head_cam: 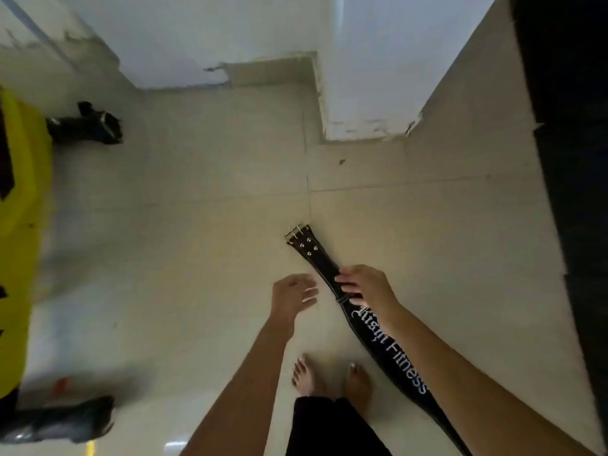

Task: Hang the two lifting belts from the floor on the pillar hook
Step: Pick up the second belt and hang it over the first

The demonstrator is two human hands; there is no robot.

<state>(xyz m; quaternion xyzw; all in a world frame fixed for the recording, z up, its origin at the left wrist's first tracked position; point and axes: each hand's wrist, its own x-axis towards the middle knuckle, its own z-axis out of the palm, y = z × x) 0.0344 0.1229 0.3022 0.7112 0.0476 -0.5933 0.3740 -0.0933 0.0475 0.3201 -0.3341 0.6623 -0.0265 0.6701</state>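
Fingers [343, 279] of right hand [368, 284] grip belt [388, 347] lettered "Fitness".

Long black leather-looking lifting belt [375, 337]: smooth, faintly sheened face with white lettering below the right hand's fingers [345, 280]; bright metal rivets and a shiny brass-toned metal buckle [296, 232] beyond the fingertips. Pale beige floor tiles [197, 258] under both hands: smooth, glossy, soft reflections, thin grout lines; white painted pillar [368, 77] past the fingers, matt, chipped and rough at its base. Far left of the left hand [292, 299]: glossy yellow plastic-looking surface [19, 225].
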